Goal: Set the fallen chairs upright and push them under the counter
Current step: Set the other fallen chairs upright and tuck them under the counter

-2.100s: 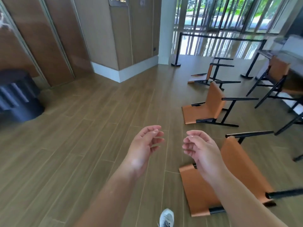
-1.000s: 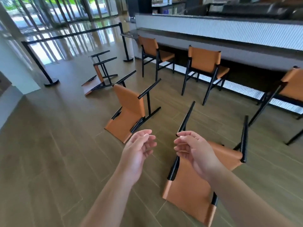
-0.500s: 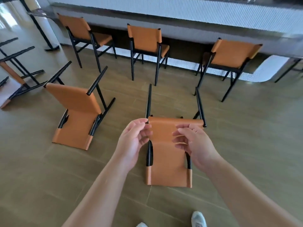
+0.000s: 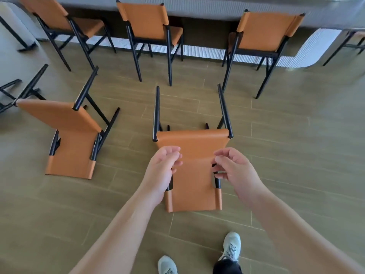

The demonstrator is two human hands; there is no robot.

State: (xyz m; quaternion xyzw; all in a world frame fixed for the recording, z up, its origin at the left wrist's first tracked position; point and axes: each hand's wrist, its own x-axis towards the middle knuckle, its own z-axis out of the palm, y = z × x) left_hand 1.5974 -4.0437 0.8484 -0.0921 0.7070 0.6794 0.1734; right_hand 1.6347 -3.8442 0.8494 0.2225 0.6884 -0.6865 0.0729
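Observation:
An orange chair with black legs [image 4: 194, 145] lies on its back on the floor right in front of me, legs pointing toward the counter [image 4: 217, 8]. My left hand [image 4: 164, 165] and my right hand [image 4: 233, 167] hover above its seat and backrest with loosely curled fingers, holding nothing. A second fallen chair [image 4: 73, 135] lies to the left, and part of a third fallen chair [image 4: 11, 91] shows at the left edge.
Three upright orange chairs [image 4: 150, 22] stand along the counter at the back. A black stanchion base [image 4: 23, 46] sits at the far left. My two shoes [image 4: 231, 246] are on the wooden floor just behind the nearest chair.
I have turned from the hall toward the counter and stepped up behind the nearest fallen chair. Both hands have stayed raised and loosely curled, now lower over that chair.

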